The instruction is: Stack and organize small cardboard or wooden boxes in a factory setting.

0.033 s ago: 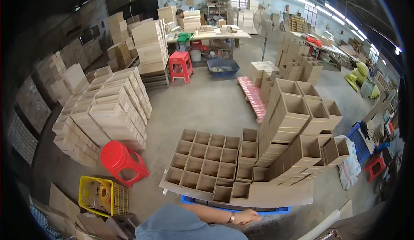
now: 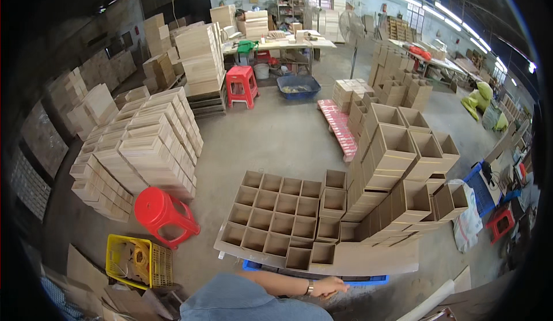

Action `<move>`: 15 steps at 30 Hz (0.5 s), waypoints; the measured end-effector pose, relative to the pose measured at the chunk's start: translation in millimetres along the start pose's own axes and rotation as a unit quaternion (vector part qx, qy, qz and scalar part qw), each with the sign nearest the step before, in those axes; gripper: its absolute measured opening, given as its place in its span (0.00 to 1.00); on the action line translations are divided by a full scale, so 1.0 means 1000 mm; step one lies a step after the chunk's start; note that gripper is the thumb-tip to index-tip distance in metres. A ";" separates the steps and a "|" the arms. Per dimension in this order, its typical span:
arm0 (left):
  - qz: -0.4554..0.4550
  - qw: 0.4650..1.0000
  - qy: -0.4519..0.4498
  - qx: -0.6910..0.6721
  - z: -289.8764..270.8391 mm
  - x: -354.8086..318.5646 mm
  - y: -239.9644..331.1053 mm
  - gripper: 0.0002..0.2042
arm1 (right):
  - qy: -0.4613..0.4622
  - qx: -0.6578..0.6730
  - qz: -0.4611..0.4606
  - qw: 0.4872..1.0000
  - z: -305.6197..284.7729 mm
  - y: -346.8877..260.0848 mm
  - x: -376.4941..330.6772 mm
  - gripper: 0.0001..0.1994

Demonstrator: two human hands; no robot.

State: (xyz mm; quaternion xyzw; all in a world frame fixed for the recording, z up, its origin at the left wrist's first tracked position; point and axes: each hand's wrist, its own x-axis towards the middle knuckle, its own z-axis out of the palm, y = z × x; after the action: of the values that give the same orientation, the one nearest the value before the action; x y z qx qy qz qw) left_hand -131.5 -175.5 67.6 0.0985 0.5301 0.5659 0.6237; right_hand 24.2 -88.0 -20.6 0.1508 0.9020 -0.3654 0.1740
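Note:
My left hand [image 2: 329, 287] reaches across from the lower middle toward the right, below a grey-blue sleeve [image 2: 247, 299], with a watch or bracelet [image 2: 310, 287] on its wrist. Its fingers look curled together; whatever may be in them is too small to make out. It is beside the near edge of a blue pallet [image 2: 377, 279]. On that pallet lies a cardboard sheet [image 2: 374, 256] bearing rows of open square cardboard boxes [image 2: 282, 223]. Taller stacks of the same boxes [image 2: 397, 142] rise at the right. My right hand is out of view.
At left stand a red stool [image 2: 154, 208], a yellow crate [image 2: 162, 266] and stacked pale wooden boxes [image 2: 150, 142]. Farther off are another red stool [image 2: 241, 85], a blue tub [image 2: 298, 89], a red-white pallet [image 2: 336, 126] and a fan [image 2: 351, 28]. A white sack [image 2: 468, 223] lies at right.
My left hand has shifted very slightly forward, away from the lower edge. The boxes and stacks stay where they were.

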 end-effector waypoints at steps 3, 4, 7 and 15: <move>-0.001 0.977 -0.046 -0.206 -0.053 -0.004 -0.007 0.11 | -0.045 -0.022 0.008 0.999 0.006 0.018 -0.015 0.21; -0.045 0.977 0.025 -0.205 -0.063 -0.023 0.018 0.09 | -0.052 -0.027 0.016 0.998 -0.007 0.007 -0.015 0.21; 0.019 0.976 0.082 -0.199 -0.111 -0.051 0.035 0.15 | -0.003 0.027 0.045 0.999 -0.065 -0.033 0.014 0.18; 0.098 0.966 0.148 -0.188 -0.166 -0.076 0.059 0.06 | 0.354 0.020 -0.224 0.908 -0.278 -0.219 0.081 0.09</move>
State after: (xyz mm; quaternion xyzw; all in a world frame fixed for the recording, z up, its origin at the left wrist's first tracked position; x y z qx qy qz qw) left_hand -280.6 -296.0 82.4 -0.0537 0.4884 0.7217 0.4876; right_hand -192.0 -29.1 264.8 0.0673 0.9069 -0.3354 -0.2461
